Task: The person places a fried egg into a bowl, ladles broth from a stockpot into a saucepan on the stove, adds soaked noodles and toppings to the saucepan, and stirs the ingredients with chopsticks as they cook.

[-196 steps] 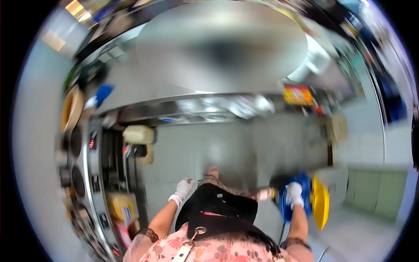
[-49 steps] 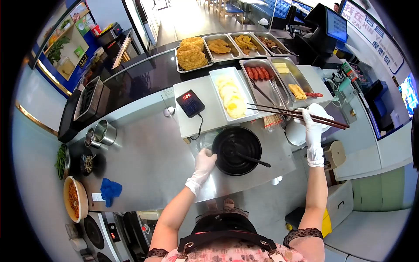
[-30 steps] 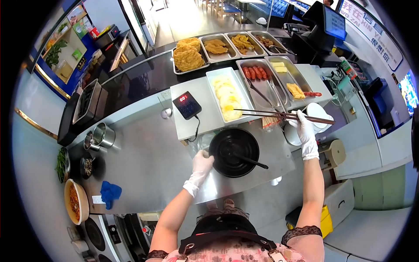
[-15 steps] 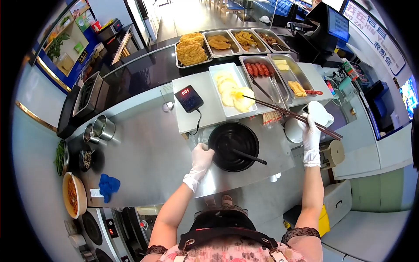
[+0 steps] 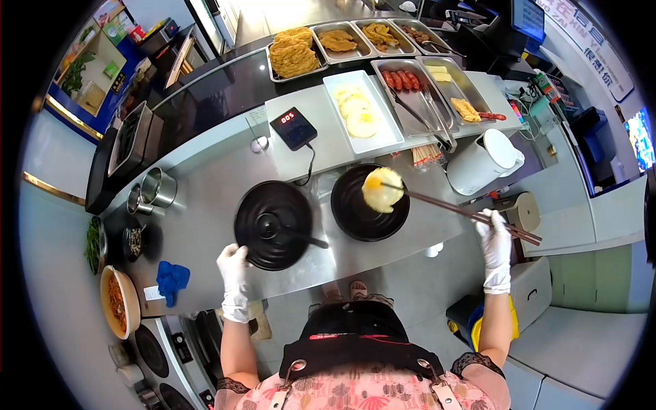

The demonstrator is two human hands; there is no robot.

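Observation:
My left hand (image 5: 234, 273), in a white glove, pinches the near-left rim of a black bowl (image 5: 263, 205). A black spoon (image 5: 307, 239) rests in that bowl with its handle over the right rim. In my gloved right hand (image 5: 493, 239) is a pair of long brown chopsticks (image 5: 444, 203). Their tips hold a fried egg (image 5: 379, 191) above a second black bowl (image 5: 352, 219), which stands to the right of the first. Behind it, more fried eggs (image 5: 361, 123) lie in a white tray (image 5: 384, 137).
A digital scale (image 5: 294, 128) reading 005 sits left of the white tray. Steel trays of sausages (image 5: 402, 80) and fried cutlets (image 5: 294, 55) line the back. A white kettle (image 5: 475, 167) stands right. Steel pots (image 5: 158, 187) and a blue cloth (image 5: 172, 279) are left.
My left hand has moved left with the bowl and spoon, and a second bowl now shows. The chopsticks have brought a fried egg from the white tray toward me, over this second bowl.

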